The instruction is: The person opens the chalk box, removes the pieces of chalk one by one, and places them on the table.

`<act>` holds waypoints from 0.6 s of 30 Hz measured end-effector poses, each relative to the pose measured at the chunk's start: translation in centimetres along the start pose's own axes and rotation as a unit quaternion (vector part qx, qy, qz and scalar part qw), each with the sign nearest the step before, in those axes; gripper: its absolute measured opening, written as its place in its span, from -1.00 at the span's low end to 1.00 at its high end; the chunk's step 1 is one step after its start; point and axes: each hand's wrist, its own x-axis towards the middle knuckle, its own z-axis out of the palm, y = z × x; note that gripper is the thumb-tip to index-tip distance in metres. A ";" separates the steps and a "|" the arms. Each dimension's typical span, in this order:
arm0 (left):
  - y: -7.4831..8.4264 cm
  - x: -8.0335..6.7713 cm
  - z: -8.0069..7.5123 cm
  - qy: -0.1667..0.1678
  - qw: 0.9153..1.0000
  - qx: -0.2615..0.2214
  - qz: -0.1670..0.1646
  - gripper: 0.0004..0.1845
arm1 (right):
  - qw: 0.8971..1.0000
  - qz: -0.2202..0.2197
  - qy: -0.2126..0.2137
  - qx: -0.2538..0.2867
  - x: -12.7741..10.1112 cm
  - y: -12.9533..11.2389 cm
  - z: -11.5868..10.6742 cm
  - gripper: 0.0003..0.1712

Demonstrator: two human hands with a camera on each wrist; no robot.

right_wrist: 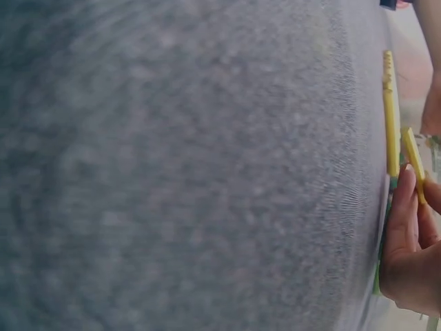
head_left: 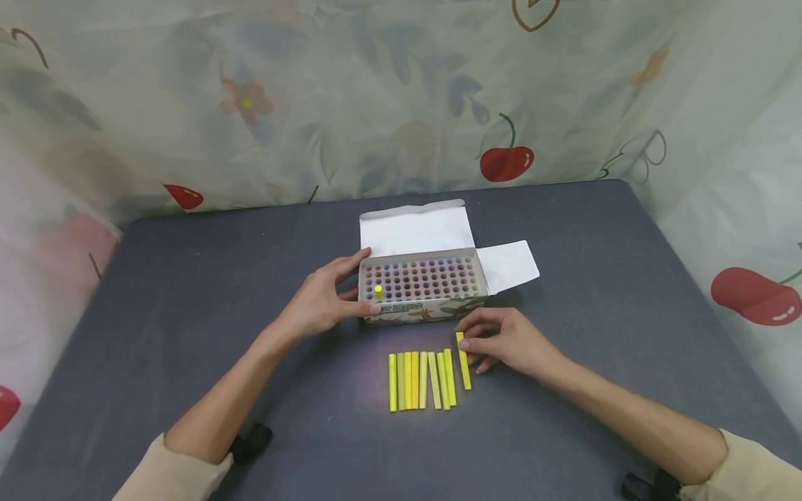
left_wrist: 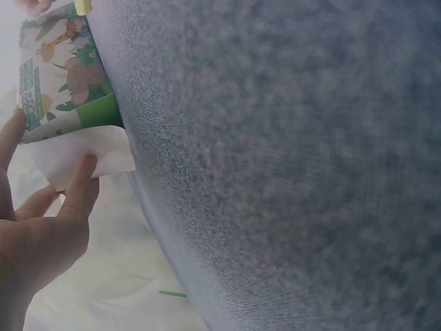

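A cardboard box (head_left: 422,311) printed with animals and plants stands with its lid raised. Its inner tray (head_left: 432,278) has rows of round holes, and one yellow chalk stick (head_left: 379,292) pokes up at the front left. My left hand (head_left: 321,296) grips the box's left end, thumb at the front corner and fingers at the side and back. In the left wrist view, fingers touch a white side flap (left_wrist: 83,152). Between thumb and fingers, my right hand (head_left: 504,341) pinches a yellow chalk stick (head_left: 464,369), just right of a row of several yellow sticks (head_left: 415,380).
The white lid (head_left: 416,232) leans back behind the box, and a white flap (head_left: 507,266) sticks out to its right. Grey cloth covers the table (head_left: 219,278). A patterned curtain (head_left: 376,97) hangs along the back and sides.
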 end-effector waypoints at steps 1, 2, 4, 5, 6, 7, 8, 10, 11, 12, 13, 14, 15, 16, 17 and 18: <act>0.0 0.0 0.0 -0.001 1.000 0.000 0.001 0.04 | 1.000 0.002 -0.001 0.003 0.1 0.1 0.1 -0.66; 0.0 0.0 0.0 -0.001 1.000 -0.001 0.001 0.03 | 1.000 0.003 -0.002 0.007 0.1 0.2 0.2 -0.68; 0.0 0.0 0.0 -0.001 1.000 0.002 0.000 0.04 | 1.000 0.004 -0.008 0.011 0.3 0.5 0.3 -0.71; 0.0 0.0 0.0 -0.001 1.000 0.003 -0.001 0.04 | 1.000 0.003 -0.010 0.012 0.3 0.6 0.3 -0.72; 0.1 0.0 -0.1 -0.001 1.000 0.004 -0.001 0.04 | 1.000 0.004 -0.012 0.013 0.4 0.7 0.3 -0.73; 0.1 0.0 -0.1 -0.001 1.000 0.006 -0.002 0.04 | 1.000 0.004 -0.013 0.015 0.4 0.8 0.3 -0.74; 0.1 0.0 -0.1 -0.001 1.000 0.008 -0.003 0.04 | 1.000 0.004 -0.015 0.015 0.4 0.9 0.3 -0.74; 0.1 0.0 -0.1 -0.001 1.000 0.010 -0.005 0.04 | 1.000 0.004 -0.017 0.016 0.4 1.0 0.3 -0.73; 0.1 0.0 -0.1 -0.001 1.000 0.011 -0.004 0.04 | 1.000 0.006 -0.017 0.017 0.4 1.0 0.3 -0.73; 0.1 0.0 -0.1 -0.001 1.000 0.011 -0.004 0.04 | 1.000 0.008 -0.017 0.019 0.3 1.1 0.3 -0.72; 0.1 0.0 -0.1 -0.001 1.000 0.011 -0.005 0.05 | 1.000 0.010 -0.016 0.021 0.3 1.1 0.2 -0.72; 0.1 0.0 -0.1 -0.001 1.000 0.010 -0.005 0.05 | 1.000 0.014 -0.014 0.022 0.2 1.1 0.2 -0.71; 0.1 0.0 -0.1 -0.001 1.000 0.009 -0.005 0.05 | 1.000 0.017 -0.012 0.024 0.2 1.1 0.2 -0.71; 0.1 0.0 -0.1 -0.002 1.000 0.008 -0.004 0.05 | 0.999 0.021 -0.011 0.026 0.2 1.1 0.2 -0.70; 0.1 0.0 -0.1 -0.002 1.000 0.006 -0.004 0.04 | 0.999 0.024 -0.009 0.026 0.2 1.1 0.2 -0.70; 0.1 0.0 0.0 -0.002 1.000 0.005 -0.004 0.04 | 0.999 0.026 -0.007 0.025 0.2 1.1 0.2 -0.69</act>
